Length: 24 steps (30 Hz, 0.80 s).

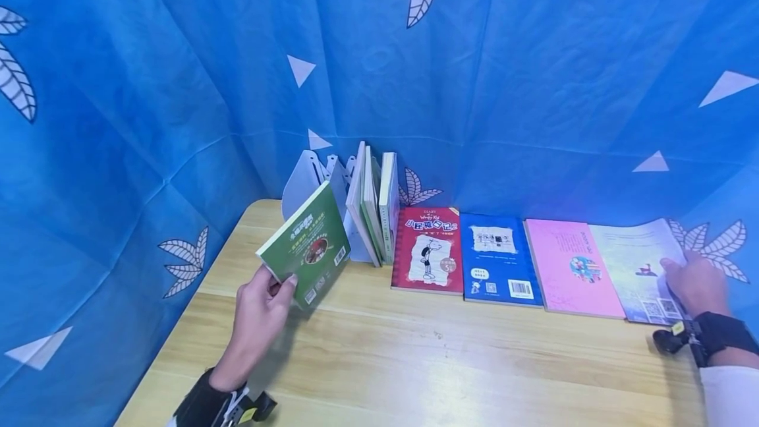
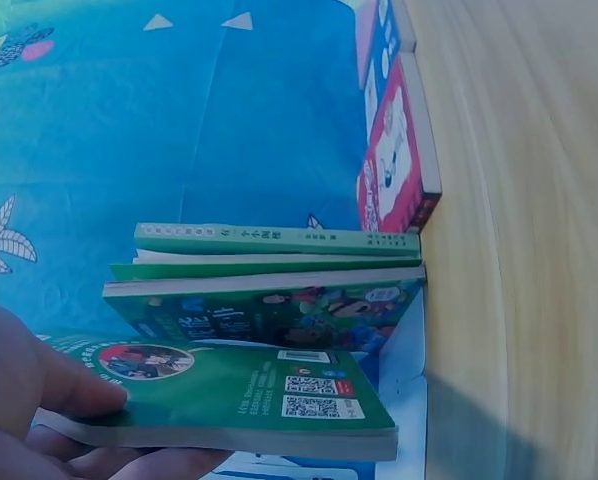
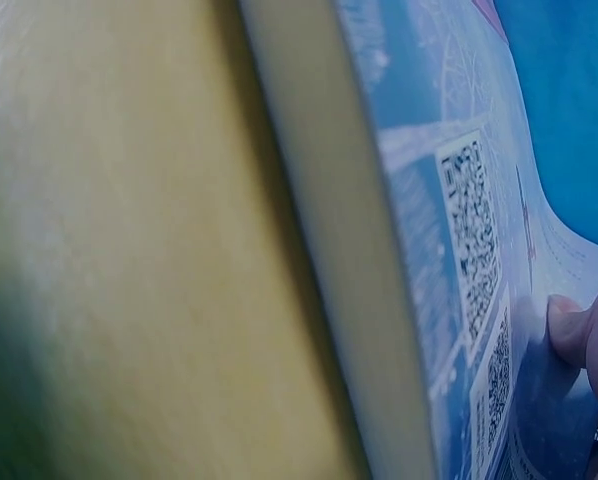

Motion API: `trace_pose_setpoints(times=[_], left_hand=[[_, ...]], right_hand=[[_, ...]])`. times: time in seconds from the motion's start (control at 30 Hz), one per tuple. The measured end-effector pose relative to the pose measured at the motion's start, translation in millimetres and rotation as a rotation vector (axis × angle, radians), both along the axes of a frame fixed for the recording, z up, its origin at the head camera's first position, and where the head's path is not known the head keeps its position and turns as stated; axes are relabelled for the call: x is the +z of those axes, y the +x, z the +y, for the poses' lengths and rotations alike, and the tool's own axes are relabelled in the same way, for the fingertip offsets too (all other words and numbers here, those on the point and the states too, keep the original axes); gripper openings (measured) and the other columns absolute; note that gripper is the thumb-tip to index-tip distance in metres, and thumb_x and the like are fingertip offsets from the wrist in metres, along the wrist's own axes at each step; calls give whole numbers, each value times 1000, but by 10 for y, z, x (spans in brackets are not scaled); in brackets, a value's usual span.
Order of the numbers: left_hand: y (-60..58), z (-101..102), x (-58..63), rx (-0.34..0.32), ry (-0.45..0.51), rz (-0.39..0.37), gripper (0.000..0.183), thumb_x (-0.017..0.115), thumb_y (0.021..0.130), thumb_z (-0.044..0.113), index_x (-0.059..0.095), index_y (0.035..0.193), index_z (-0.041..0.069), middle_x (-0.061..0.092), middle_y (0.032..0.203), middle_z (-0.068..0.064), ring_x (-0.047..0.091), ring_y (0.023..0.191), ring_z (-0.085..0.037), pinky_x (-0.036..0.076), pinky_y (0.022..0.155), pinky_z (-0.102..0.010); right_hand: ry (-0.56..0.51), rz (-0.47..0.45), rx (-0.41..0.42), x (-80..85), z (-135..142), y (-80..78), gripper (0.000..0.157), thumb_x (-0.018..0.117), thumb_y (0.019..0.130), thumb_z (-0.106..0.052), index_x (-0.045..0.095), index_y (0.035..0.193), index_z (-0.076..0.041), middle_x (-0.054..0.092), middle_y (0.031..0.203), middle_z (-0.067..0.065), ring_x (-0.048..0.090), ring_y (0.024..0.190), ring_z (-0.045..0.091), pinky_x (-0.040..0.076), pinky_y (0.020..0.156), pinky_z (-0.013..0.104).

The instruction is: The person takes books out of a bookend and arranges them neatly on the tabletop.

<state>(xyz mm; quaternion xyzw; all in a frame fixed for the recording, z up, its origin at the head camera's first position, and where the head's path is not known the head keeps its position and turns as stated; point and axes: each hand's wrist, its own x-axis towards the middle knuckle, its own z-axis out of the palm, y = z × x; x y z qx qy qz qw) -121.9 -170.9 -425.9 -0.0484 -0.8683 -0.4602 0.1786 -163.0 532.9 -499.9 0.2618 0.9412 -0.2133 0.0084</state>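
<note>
My left hand [image 1: 263, 302] grips a green book [image 1: 314, 242] by its lower left edge, thumb on the cover and fingers behind. It is tilted in the air before a white bookend rack [image 1: 304, 180]. Several upright books [image 1: 388, 206] stand in the rack, just right of the green one; in the left wrist view their green spines [image 2: 279, 240] show. At the far right my right hand [image 1: 700, 285] pinches the right edge of a pale blue-violet book [image 1: 631, 262], its thumb on the cover. That cover bends up in the right wrist view.
A red book [image 1: 428, 249], a blue book [image 1: 501, 259] and a pink book [image 1: 572, 269] lie flat in a row between rack and right hand. Behind the wooden table [image 1: 439, 354] hangs a blue patterned curtain [image 1: 391, 71], which also closes off the left side.
</note>
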Motion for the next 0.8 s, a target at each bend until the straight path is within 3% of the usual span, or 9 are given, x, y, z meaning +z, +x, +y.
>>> trace_pose_setpoints(times=[0.33,0.6,0.8], left_hand=[[78,-38,99,-29,61,-97,38,65,97,-4,62,134,-1,73,120,-28,78,100,-35,62,77,-15],[158,-72,161,-67,69,-113,40,67,95,-5,62,135,-1,74,119,-28,73,90,0,64,74,-18],[188,-52,168,-100,56,-58,41,69,91,-9,63,131,-5,75,114,-29,72,87,2,65,73,-19]], right_hand=[[-1,-5,-2,23,-11,1,73,39,111,-34,11,152,20,20,152,50,23,141,69,29,114,77],[-6,-20,-8,16,9,-10,75,38,111,-36,10,153,19,18,153,49,22,142,68,29,115,77],[24,0,14,5,19,3,75,41,110,-35,14,150,22,21,151,50,25,139,69,31,114,76]])
